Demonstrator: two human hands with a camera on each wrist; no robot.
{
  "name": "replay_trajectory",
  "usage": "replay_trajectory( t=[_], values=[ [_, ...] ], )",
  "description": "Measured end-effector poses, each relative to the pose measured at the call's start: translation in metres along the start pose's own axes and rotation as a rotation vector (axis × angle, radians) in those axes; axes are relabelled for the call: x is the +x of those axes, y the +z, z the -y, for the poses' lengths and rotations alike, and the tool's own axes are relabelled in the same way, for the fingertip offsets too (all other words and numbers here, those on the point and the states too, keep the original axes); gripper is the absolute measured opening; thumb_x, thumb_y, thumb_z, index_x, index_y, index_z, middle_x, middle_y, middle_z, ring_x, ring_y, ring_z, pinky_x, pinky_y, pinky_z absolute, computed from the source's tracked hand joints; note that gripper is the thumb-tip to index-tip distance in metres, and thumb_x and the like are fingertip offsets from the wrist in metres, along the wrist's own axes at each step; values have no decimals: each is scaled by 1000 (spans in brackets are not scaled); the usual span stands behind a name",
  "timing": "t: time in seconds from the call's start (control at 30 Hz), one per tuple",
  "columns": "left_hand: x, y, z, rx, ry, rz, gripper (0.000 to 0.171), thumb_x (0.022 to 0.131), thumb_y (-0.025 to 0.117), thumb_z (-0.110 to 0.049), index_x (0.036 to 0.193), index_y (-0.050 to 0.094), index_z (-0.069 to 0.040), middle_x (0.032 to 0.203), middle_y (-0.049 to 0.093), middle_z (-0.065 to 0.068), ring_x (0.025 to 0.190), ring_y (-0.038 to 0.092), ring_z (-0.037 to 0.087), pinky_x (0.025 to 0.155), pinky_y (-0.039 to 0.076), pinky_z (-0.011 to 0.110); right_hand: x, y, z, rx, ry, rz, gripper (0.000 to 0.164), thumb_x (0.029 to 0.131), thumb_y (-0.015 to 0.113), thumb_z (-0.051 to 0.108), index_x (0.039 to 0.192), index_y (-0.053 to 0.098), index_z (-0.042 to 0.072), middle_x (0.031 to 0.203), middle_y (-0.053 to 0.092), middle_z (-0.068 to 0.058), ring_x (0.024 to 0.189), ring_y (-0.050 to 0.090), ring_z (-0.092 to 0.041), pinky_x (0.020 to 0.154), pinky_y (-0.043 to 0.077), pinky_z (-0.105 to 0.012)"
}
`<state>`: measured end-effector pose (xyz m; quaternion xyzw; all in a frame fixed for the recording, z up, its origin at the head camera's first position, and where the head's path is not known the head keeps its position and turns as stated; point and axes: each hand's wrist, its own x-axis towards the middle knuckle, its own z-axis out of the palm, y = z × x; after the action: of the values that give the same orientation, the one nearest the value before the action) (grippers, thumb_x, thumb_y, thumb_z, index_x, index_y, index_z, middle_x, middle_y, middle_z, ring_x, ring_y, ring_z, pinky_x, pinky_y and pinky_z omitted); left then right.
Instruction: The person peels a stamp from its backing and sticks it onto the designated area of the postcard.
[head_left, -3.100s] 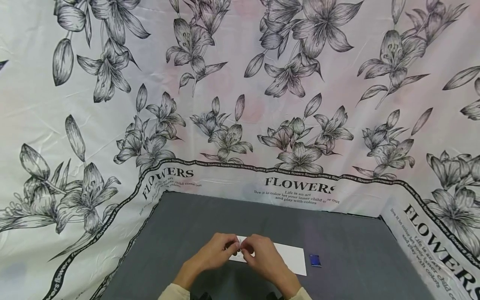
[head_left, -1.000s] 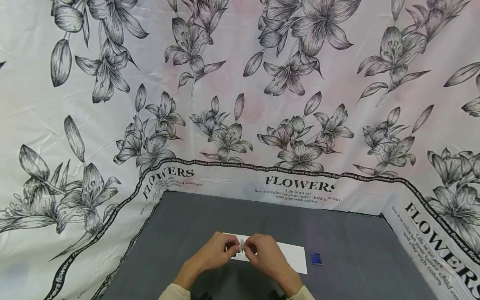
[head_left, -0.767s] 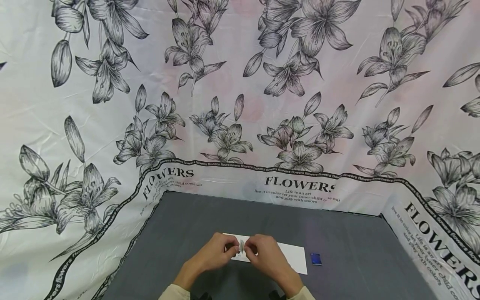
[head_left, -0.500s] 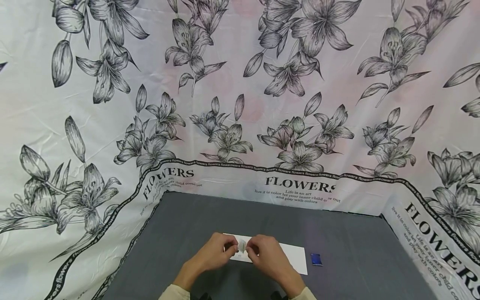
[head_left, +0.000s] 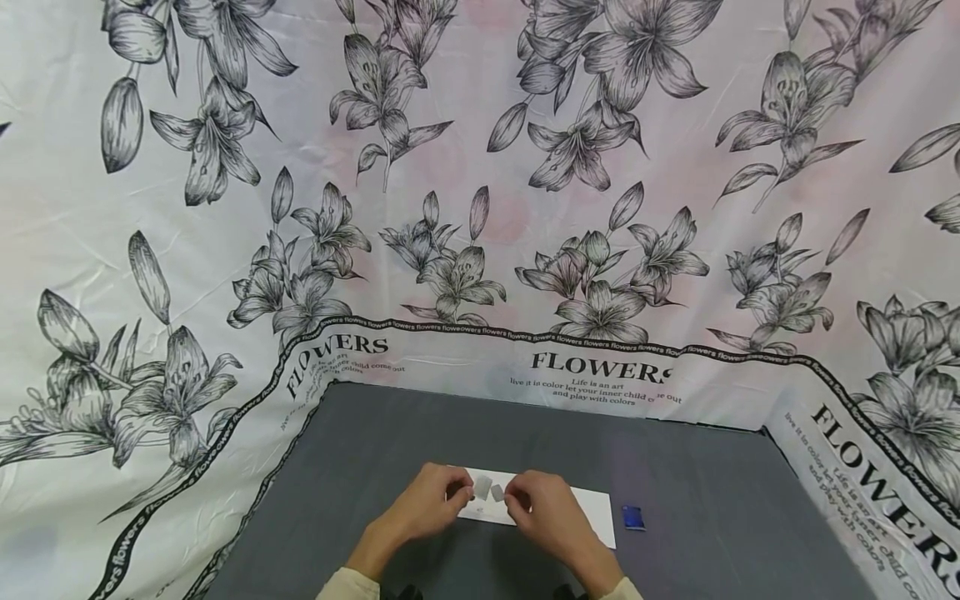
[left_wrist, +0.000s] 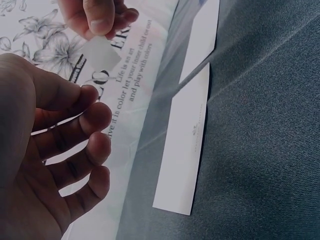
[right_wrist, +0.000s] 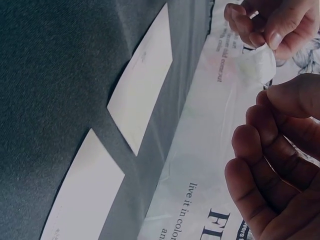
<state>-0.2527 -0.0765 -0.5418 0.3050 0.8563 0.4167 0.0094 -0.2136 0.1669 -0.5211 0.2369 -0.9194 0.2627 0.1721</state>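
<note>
My left hand [head_left: 429,505] pinches a small, thin whitish piece of sheet [head_left: 483,487] between thumb and forefinger; in the right wrist view this piece [right_wrist: 259,66] looks crumpled and partly see-through. Just right of it, the fingertips of my right hand [head_left: 551,510] pinch another small pale piece [head_left: 497,492], which appears square and flat in the left wrist view [left_wrist: 101,53]. The two pieces are close together but apart. Both hands are raised above two white cards on the table, a left card [left_wrist: 182,145] with faint print and a right card [head_left: 597,510].
A small dark blue square packet [head_left: 633,517] lies right of the cards on the dark grey tabletop [head_left: 420,433]. White cloth with black flower print [head_left: 585,367] hangs behind and along both sides of the table.
My hands were nearly touching over the pale sheet. My right hand has since drawn away to the right, and two separate pieces now show, one at each hand.
</note>
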Motion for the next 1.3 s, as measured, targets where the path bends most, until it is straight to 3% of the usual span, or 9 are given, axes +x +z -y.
replay_trajectory(
  t=[0.17,0.5,0.97,1.3],
  values=[
    [0,0,-2,30,-2,-35,13,103,67,-7,95,78,-10,76,60,-14,65,50,-3,61,44,20,-2,-1,-3,21,-19,-12,15,89,81,8,80,75,19,72,61,16,66,49,7,61,46,-19],
    [-2,-1,-3,57,-8,-62,13,103,67,-8,96,78,-10,76,62,-14,66,51,-2,62,45,21,-8,6,-2,52,-41,50,14,89,81,9,80,75,18,70,59,17,65,45,8,59,43,-18],
    [-2,0,-2,58,-28,-55,13,103,67,-9,96,77,-13,75,60,-14,65,50,-2,60,45,21,-12,20,2,127,-117,277,10,91,79,10,83,77,15,72,65,16,66,47,10,62,43,-14],
    [-3,2,0,53,-28,-55,12,103,68,-11,96,77,-12,75,60,-13,65,50,-2,60,45,21,-17,25,6,263,-61,448,10,96,77,10,87,80,12,73,66,16,64,47,9,60,45,-14]
  ],
)
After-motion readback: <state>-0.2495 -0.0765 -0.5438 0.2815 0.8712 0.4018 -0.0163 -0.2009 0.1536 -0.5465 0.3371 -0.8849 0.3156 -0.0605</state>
